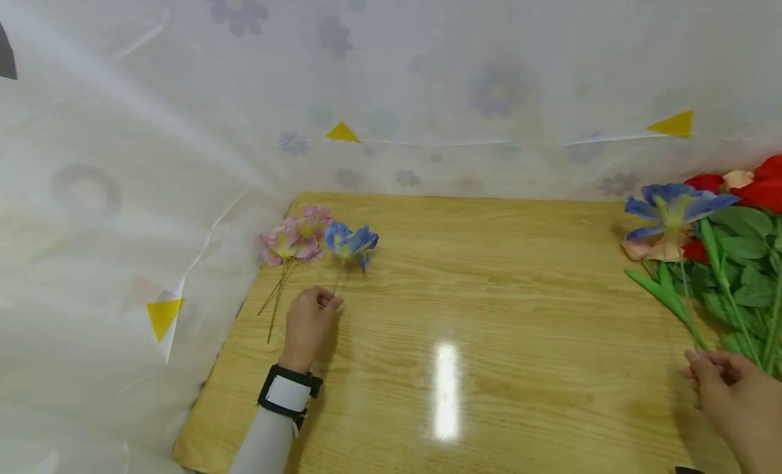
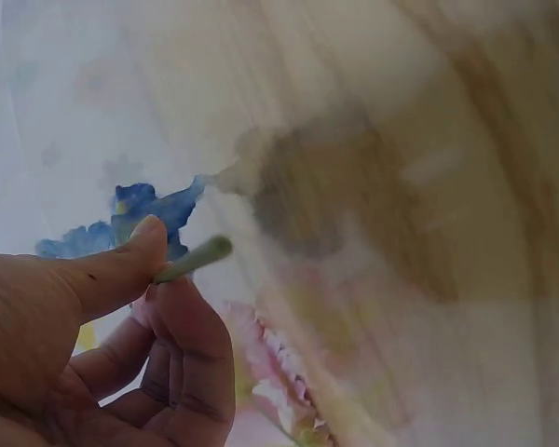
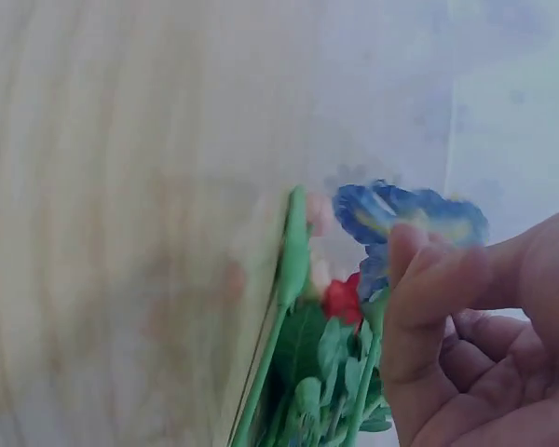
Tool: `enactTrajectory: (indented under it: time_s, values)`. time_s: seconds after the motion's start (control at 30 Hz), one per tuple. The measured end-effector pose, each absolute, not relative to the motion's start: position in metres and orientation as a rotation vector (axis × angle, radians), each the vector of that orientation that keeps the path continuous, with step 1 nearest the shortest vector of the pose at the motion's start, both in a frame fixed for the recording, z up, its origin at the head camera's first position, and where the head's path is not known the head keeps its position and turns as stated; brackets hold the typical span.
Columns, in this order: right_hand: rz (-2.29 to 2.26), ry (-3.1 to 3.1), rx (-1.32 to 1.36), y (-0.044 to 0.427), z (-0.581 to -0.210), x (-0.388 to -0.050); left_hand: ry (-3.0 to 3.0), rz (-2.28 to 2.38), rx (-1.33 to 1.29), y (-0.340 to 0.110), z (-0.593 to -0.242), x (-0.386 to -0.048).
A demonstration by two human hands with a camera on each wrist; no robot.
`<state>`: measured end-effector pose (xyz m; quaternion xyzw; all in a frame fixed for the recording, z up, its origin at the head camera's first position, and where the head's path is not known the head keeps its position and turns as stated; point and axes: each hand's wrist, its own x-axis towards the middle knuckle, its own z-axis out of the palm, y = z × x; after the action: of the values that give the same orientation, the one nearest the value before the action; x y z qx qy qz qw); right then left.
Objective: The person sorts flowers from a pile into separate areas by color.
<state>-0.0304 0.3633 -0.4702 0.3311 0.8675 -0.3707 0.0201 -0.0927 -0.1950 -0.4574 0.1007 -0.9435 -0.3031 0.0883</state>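
On the left side of the table, my left hand [image 1: 309,324] pinches the thin stem of a blue artificial flower [image 1: 351,243] between thumb and fingers. In the left wrist view the cut end of its green stem [image 2: 200,258] pokes out past the fingertips. Beside it lie pink artificial flowers [image 1: 286,243] with bare stems. At the far right my right hand [image 1: 736,396] pinches the stem of a second blue flower [image 1: 675,212], whose head is in front of red roses [image 1: 768,187] and green leaves [image 1: 748,257].
The wooden table [image 1: 489,290] spans the space between the hands. White flower-patterned sheeting [image 1: 427,73] rises behind it and at the left. Yellow tape pieces [image 1: 343,132] mark the sheeting. A closed green bud [image 1: 660,294] juts out left of the bunch.
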Motion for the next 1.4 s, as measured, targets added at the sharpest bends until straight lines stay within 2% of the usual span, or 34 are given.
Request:
enactTrajectory:
  time_s: [0.2,0.47,0.7,0.83,0.97,1.17,1.27,1.4]
  values:
    - [-1.498,2.768,0.930,0.353,-0.462,-0.023,-2.854,-0.940,0.326,-0.193,-0.465,-0.103]
    - [-1.767,2.859,0.594,0.330,-0.451,-0.016,-2.880,-0.956,0.330,-0.192,-0.473,-0.118]
    - [-1.978,2.781,0.269,0.306,-0.442,-0.015,-2.875,-0.947,0.282,-0.185,-0.459,-0.113]
    - [-2.139,2.613,0.197,0.295,-0.437,-0.014,-2.827,-0.959,0.061,-0.164,-0.437,-0.106]
    - [-2.267,2.406,0.107,0.281,-0.433,-0.013,-2.717,-1.043,-0.310,-0.129,-0.412,-0.096]
    - [-2.361,2.167,-0.138,0.252,-0.432,-0.010,-2.514,-1.539,-0.841,-0.067,-0.386,-0.077]
    - [-2.336,2.100,-0.271,0.239,-0.432,-0.009,-2.458,-1.908,-0.929,-0.037,-0.378,-0.070]
    - [-2.274,2.026,-0.424,0.223,-0.433,-0.007,-2.352,-2.296,-0.909,-0.007,-0.371,-0.064]
